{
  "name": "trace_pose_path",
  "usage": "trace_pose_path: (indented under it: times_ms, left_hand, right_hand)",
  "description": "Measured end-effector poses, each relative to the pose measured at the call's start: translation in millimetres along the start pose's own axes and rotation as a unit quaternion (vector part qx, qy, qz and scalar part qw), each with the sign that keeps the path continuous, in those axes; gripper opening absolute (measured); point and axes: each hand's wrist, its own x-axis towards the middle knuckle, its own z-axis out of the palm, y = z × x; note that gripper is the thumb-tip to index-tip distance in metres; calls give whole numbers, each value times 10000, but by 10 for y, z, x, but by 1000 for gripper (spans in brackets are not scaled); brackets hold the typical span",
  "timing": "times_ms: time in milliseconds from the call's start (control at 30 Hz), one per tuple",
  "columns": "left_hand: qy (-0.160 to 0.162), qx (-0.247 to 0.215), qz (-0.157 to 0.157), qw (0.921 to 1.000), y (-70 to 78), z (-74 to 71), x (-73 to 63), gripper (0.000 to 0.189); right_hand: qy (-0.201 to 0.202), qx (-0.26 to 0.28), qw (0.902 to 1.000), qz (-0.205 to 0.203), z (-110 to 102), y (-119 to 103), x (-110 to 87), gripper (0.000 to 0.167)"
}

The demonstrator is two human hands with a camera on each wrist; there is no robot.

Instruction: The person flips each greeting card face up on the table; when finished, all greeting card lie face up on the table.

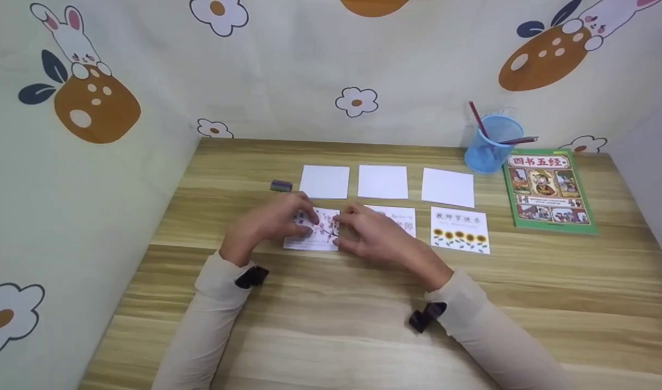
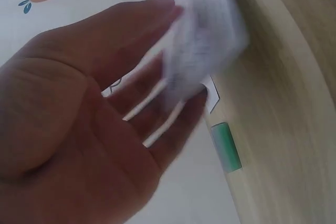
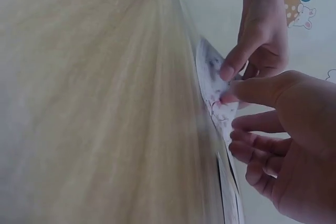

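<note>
A card printed with pink blossoms on dark branches point(image 1: 326, 230) is between the two hands at the left of the near row. The left hand point(image 1: 279, 216) holds it at its left side, thumb on the printed face. At the right edge, the right hand point(image 1: 377, 233) pinches it with thumb and fingertips. In the left wrist view the card point(image 2: 205, 35) is tilted and blurred. The right hand partly covers a second printed card point(image 1: 404, 219). Further right lies a sunflower card point(image 1: 460, 232), untouched.
Three blank white cards point(image 1: 324, 182) form a row behind the printed ones. A small dark block point(image 1: 281, 186) lies at their left. At the back right stand a blue mesh cup point(image 1: 488, 157) with pencils and a green picture book point(image 1: 550, 189). Patterned cloth point(image 1: 287, 70) hangs behind the table.
</note>
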Motion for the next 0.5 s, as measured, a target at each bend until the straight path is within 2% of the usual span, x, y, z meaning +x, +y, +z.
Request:
trace_pose_path:
  times_ms: [100, 300, 500]
  left_hand:
    - [-170, 37, -108, 9998, 15, 22, -10, 29]
    - [-279, 196, -248, 9991, 55, 48, -7, 40]
    - [-342, 56, -370, 9987, 51, 48, -31, 36]
  right_hand:
    - [-73, -150, 9999, 2, 10, 8, -23, 52]
    - [-244, -363, 9989, -179, 13, 19, -31, 48]
    - [-290, -275, 9990, -182, 10, 39, -21, 50]
